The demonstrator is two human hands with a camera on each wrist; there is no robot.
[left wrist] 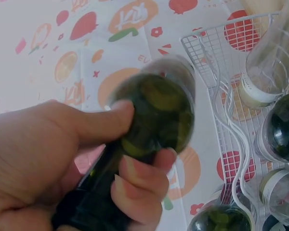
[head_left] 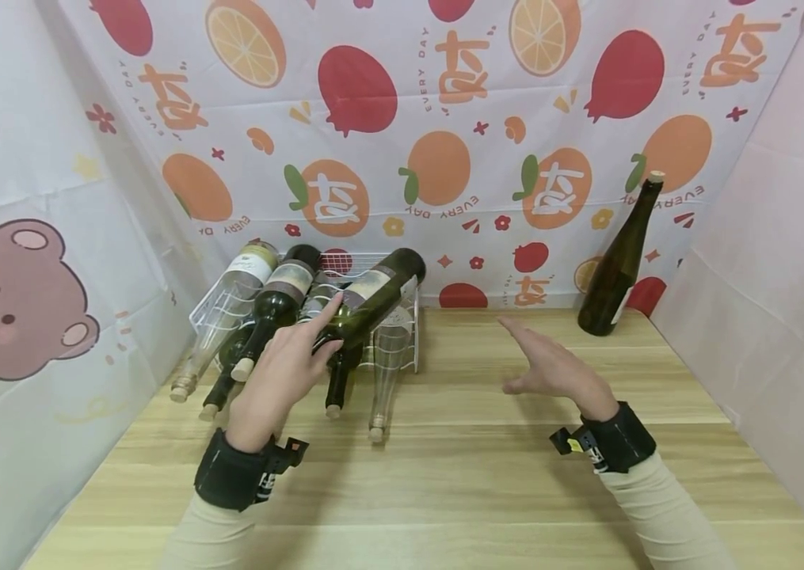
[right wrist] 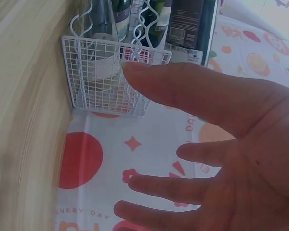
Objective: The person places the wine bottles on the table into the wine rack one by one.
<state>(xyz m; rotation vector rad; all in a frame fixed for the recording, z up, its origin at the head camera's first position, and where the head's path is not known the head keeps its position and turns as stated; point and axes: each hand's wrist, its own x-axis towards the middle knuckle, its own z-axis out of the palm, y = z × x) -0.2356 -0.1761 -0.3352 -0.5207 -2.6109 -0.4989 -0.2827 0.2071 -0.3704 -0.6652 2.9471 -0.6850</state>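
Observation:
In the head view my left hand (head_left: 283, 376) grips a dark green wine bottle (head_left: 376, 293) near its neck and shoulder, the bottle tilted over the right side of a white wire wine rack (head_left: 416, 336). Its base points up and away. The left wrist view shows the thumb and curled fingers round the bottle (left wrist: 154, 113); the neck is partly hidden by the palm. My right hand (head_left: 551, 368) hovers over the table to the right of the rack, fingers extended and holding nothing. In the right wrist view, the spread right hand (right wrist: 241, 159) appears with the rack (right wrist: 108, 72) beyond.
Several corked bottles lie in the rack, including a clear bottle (head_left: 390, 356) at its right end and a green bottle (head_left: 276, 297) on its upper tier. Another green bottle (head_left: 619, 273) stands upright at the back right of the wooden table (head_left: 473, 475). Printed cloths hang behind and beside it.

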